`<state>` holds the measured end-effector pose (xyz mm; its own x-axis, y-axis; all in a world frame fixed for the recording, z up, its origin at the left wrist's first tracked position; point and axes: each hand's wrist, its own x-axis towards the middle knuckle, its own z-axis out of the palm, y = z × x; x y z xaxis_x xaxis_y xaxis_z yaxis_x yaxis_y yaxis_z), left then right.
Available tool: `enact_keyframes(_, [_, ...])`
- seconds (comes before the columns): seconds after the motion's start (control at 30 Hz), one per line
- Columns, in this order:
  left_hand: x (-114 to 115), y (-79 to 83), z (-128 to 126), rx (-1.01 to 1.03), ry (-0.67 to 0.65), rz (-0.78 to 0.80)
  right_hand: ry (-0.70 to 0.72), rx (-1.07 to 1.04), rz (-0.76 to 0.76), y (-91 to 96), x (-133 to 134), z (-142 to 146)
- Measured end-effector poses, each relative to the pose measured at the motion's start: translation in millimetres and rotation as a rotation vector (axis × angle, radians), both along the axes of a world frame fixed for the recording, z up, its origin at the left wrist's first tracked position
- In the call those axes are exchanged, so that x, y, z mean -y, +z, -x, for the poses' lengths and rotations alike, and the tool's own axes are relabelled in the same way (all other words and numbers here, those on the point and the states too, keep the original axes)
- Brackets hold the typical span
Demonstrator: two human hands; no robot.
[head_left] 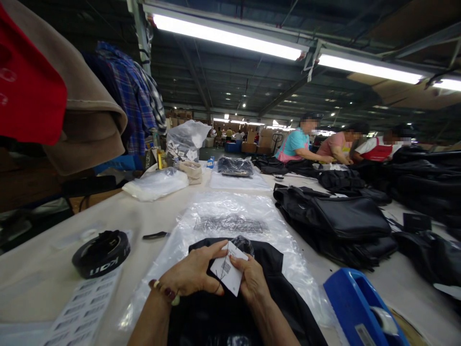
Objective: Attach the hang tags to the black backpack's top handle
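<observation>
A white paper hang tag (227,271) with a printed code is pinched between my left hand (192,275) and my right hand (253,281), both closed on its edges. A thin dark string hangs from the tag. Under my hands lies a folded black garment (273,262) on top of clear plastic bags (230,216) spread on the white table (46,269). A beaded bracelet sits on my left wrist.
A black roll of tape (101,252) and sheets of labels (81,312) lie to the left. A blue tape dispenser (360,310) sits at the lower right. Stacks of black garments (338,223) fill the right side. Three people (338,144) work at the far end. Clothes hang at upper left.
</observation>
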<state>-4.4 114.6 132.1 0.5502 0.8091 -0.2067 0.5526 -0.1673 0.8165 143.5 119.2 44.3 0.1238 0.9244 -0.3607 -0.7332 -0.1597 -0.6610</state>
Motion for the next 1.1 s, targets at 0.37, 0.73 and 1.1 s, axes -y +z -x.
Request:
enact_keyframes(0.37, [11, -7.1, -43, -0.466, -0.06, -0.384, -0.024, -0.007, -0.044, -6.7, -1, 3])
enact_keyframes(0.73, [17, -21.1, -69, -0.468, -0.047, -0.461, 0.145, 0.031, -0.166, -5.6, -1, -4])
enact_keyframes(1.1, [11, -14.7, -47, -0.519, 0.092, -0.371, 0.138, 0.25, -0.195, -2.0, 2, -5])
